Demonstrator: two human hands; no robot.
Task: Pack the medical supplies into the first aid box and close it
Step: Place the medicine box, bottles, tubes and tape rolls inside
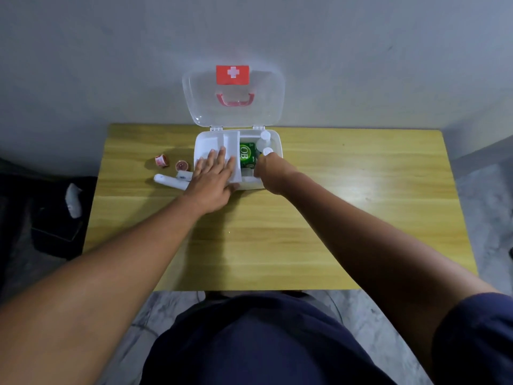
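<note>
Left hand point(213, 176) laid flat, fingers spread, on the white tray point(222, 151) in the box point(273, 140). Right hand point(268, 169) curled down into the box's right side beside the green carton point(247, 154); grip state cannot be told. Lid point(233, 107) upright. Tape rolls point(161, 160) and tube point(169, 181) left on the surface point(277, 232), left of the box.

The bench point(347, 190) lies bare right of the box point(277, 143) and along the near side. Left of the box, two tape rolls point(161, 160) and a tube point(170, 181) crowd the way. The raised lid point(200, 101) blocks the far side.
</note>
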